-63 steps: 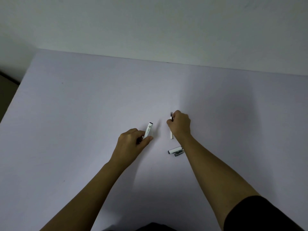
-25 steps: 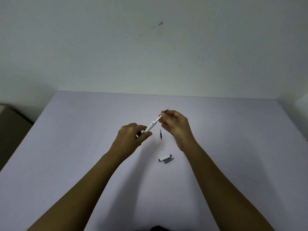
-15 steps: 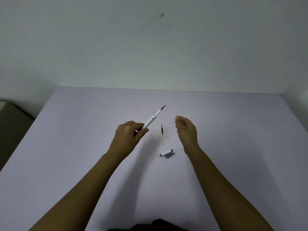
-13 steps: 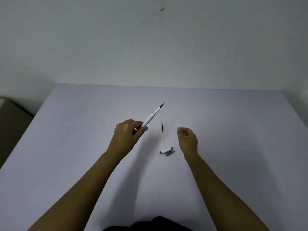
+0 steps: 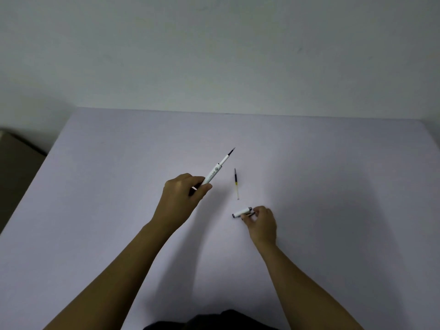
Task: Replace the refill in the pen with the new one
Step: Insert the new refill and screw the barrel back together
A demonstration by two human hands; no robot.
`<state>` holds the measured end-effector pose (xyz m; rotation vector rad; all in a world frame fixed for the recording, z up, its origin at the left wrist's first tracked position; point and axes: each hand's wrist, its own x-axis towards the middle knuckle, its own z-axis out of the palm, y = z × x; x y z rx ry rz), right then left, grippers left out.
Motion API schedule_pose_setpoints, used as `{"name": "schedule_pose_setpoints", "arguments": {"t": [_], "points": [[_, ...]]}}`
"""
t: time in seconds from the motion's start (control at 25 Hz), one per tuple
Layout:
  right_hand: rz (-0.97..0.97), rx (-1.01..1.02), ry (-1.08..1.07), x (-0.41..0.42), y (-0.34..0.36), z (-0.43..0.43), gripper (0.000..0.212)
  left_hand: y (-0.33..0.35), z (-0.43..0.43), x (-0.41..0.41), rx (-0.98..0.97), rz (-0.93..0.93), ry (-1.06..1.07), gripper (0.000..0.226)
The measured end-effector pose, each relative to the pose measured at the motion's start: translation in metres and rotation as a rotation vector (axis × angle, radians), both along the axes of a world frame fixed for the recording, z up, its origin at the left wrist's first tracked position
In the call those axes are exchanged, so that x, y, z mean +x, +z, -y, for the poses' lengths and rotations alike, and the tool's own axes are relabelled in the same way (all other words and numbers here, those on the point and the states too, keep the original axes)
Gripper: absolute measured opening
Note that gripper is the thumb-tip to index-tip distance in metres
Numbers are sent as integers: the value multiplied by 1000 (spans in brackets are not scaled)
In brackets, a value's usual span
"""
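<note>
The left hand (image 5: 182,196) holds the white pen barrel (image 5: 213,175) raised above the pale surface (image 5: 95,210), fingers clamped round its lower end, with a refill (image 5: 227,157) sticking out of its top and pointing up and away. A second refill (image 5: 236,184) lies flat on the surface just right of the barrel. Nearer the person, the right hand (image 5: 262,222) is down on the surface, its fingertips (image 5: 248,216) pinching the small grey piece beside the white cap (image 5: 240,212).

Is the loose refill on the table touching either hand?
No, the loose refill lies alone between the left hand and right hand.
</note>
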<state>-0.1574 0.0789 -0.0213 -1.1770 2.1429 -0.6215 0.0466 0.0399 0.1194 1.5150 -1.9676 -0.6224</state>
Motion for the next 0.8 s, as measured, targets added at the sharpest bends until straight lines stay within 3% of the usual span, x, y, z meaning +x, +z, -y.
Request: {"name": "schedule_pose_setpoints", "arguments": {"t": [0.36,0.52,0.64,0.8], "points": [[-4,95,-43,-31,3,3,32,-4,-3,-7,13,8,-16,13],[384,-181,-292,-28,51,27,9,-3,-5,-6,14,5,-16,12],[780,-402,-300,-20,97,45,5,-1,-5,-1,13,55,-60,13],[896,-466,-190,-13,132,50,9,2,-3,9,-7,112,-83,14]]}}
